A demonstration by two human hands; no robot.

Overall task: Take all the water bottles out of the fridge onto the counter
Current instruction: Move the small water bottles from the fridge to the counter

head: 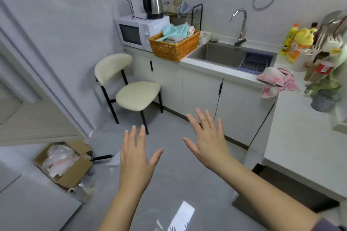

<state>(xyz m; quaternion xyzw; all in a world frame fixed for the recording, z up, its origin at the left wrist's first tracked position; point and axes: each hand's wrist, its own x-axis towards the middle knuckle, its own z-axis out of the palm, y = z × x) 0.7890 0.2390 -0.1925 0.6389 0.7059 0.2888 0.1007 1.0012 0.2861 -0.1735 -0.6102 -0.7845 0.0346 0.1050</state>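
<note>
Wicker basket on worktop just beside microwave: teal and grey cloths piled in it. Sink: purple slatted rack at its right end. Cardboard box on floor, flaps open, crumpled whitish plastic bags inside. Left hand and right hand out front over the floor, palms down, each grip apart, fingers spread, holding nothing. Water bottles and fridge not in this view; cannot tell where they lie relative to either grip.

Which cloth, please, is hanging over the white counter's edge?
The pink-and-white towel beside the steel sink; the teal cloth lies inside the orange wicker basket.
</note>
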